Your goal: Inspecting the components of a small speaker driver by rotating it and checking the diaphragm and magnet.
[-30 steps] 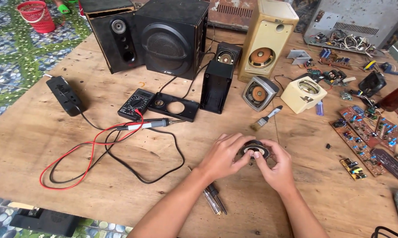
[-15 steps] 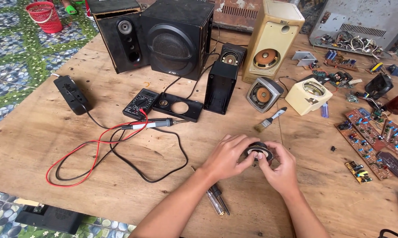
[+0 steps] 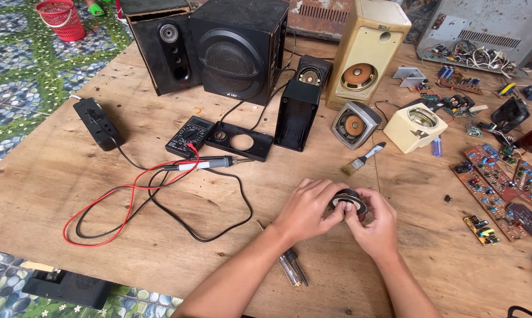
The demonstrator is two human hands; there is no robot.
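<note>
A red plastic basket (image 3: pixel 57 17) sits far left on green, flower-patterned floor tiles (image 3: pixel 18 70). A cream wooden speaker box (image 3: pixel 369 50) stands far right of a black wooden subwoofer box (image 3: pixel 237 47).

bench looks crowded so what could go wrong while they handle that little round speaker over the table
The small speaker driver is pinched between left hand and right hand; fingers pressing its cone could dent it.
The soldering iron lies bare on the wooden table; if hot, it might scorch the wood or a forearm.
The screwdriver beside the left forearm could get nudged off the edge.
</note>
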